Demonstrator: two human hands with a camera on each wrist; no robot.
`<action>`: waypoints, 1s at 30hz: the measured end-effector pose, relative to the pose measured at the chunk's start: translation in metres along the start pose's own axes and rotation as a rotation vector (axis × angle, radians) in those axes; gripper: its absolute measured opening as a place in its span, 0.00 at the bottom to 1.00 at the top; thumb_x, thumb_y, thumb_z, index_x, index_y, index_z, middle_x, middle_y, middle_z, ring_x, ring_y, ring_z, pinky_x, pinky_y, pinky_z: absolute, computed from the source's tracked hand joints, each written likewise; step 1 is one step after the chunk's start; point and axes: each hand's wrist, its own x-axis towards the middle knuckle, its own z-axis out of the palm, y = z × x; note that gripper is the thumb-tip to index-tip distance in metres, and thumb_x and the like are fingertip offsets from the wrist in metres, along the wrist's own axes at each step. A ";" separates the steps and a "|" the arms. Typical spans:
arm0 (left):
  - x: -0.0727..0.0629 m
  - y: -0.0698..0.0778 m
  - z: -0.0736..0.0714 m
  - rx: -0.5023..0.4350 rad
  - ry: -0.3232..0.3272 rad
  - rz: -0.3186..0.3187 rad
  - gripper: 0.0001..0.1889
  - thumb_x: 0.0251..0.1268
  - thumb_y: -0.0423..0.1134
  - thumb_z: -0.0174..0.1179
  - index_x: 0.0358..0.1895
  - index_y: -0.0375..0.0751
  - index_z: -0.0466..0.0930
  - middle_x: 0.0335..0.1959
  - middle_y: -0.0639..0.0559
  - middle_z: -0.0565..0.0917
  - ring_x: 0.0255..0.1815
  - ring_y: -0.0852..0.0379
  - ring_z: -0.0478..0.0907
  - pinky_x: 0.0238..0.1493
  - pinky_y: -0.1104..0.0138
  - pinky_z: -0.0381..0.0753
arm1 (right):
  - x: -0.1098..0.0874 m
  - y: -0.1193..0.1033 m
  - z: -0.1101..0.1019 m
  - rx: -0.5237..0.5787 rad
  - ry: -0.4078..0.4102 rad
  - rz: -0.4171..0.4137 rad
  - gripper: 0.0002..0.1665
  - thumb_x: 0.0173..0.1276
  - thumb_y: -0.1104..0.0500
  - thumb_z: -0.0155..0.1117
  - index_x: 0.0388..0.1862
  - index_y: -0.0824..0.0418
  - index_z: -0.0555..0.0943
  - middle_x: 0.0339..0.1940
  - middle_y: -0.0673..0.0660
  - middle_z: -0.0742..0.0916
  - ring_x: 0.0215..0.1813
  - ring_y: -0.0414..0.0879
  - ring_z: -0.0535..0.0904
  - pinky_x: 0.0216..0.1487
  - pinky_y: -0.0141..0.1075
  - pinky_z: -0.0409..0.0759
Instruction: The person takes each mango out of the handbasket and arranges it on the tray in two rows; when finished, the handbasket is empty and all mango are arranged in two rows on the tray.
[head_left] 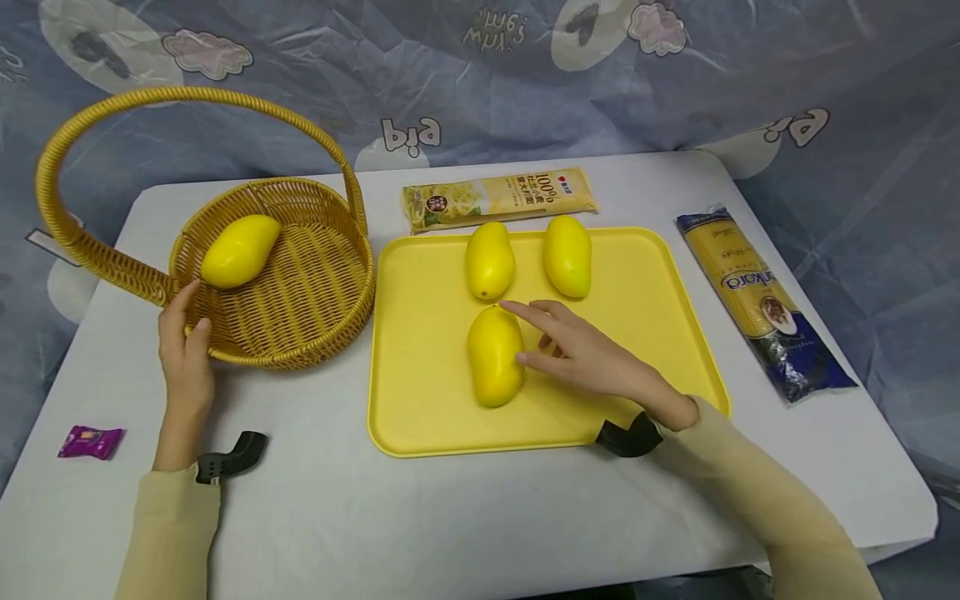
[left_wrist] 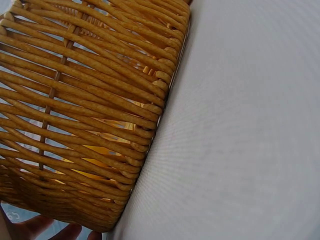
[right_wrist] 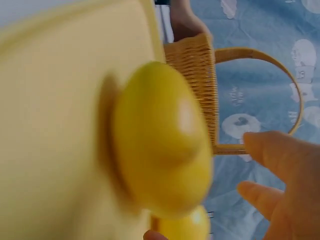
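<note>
My left hand (head_left: 185,367) grips the rim of a round woven basket (head_left: 352,329) by the foot of its tall handle. One yellow mango (head_left: 242,251) lies inside, against the basket's left wall. In the left wrist view, fingertips (left_wrist: 67,232) show beyond the woven side. Over the yellow tray (head_left: 420,417), my right hand (head_left: 588,354) hovers with fingers apart at the right side of the nearest mango (head_left: 496,357). Whether a fingertip touches it, I cannot tell. Two more mangoes, one left (head_left: 491,261) and one right (head_left: 567,257), lie near the tray's back edge.
Behind the tray lies a yellow pasta packet (head_left: 498,200). A blue and yellow pasta packet (head_left: 765,304) lies to its right. At the left is a small purple wrapped sweet (head_left: 91,442). A patterned grey-blue cloth (head_left: 480,100) hangs behind the white table (head_left: 315,517).
</note>
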 end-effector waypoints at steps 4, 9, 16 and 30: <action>0.000 0.000 0.000 -0.001 0.008 0.001 0.26 0.64 0.35 0.38 0.67 0.42 0.66 0.58 0.72 0.65 0.62 0.73 0.58 0.69 0.69 0.52 | 0.010 -0.014 -0.012 -0.022 0.024 -0.043 0.38 0.67 0.48 0.58 0.74 0.43 0.56 0.67 0.58 0.68 0.47 0.49 0.74 0.49 0.42 0.75; 0.001 0.002 0.001 0.006 0.009 -0.017 0.26 0.65 0.34 0.38 0.67 0.40 0.65 0.60 0.68 0.66 0.62 0.72 0.58 0.70 0.68 0.53 | 0.031 -0.034 -0.018 -0.021 0.009 -0.112 0.36 0.68 0.47 0.55 0.73 0.42 0.56 0.68 0.54 0.68 0.55 0.50 0.73 0.54 0.44 0.75; 0.000 0.003 0.000 0.009 0.011 -0.003 0.26 0.65 0.35 0.38 0.67 0.40 0.66 0.59 0.68 0.66 0.63 0.73 0.58 0.70 0.67 0.52 | 0.073 -0.073 -0.010 -0.039 -0.043 -0.233 0.34 0.70 0.49 0.53 0.73 0.45 0.57 0.69 0.50 0.70 0.56 0.44 0.72 0.55 0.39 0.73; 0.001 0.003 0.000 0.001 0.006 0.018 0.25 0.65 0.35 0.40 0.66 0.40 0.66 0.57 0.71 0.65 0.60 0.76 0.57 0.69 0.67 0.53 | 0.185 -0.132 0.025 0.088 -0.005 -0.332 0.33 0.69 0.57 0.53 0.72 0.51 0.60 0.51 0.53 0.82 0.38 0.40 0.78 0.42 0.27 0.74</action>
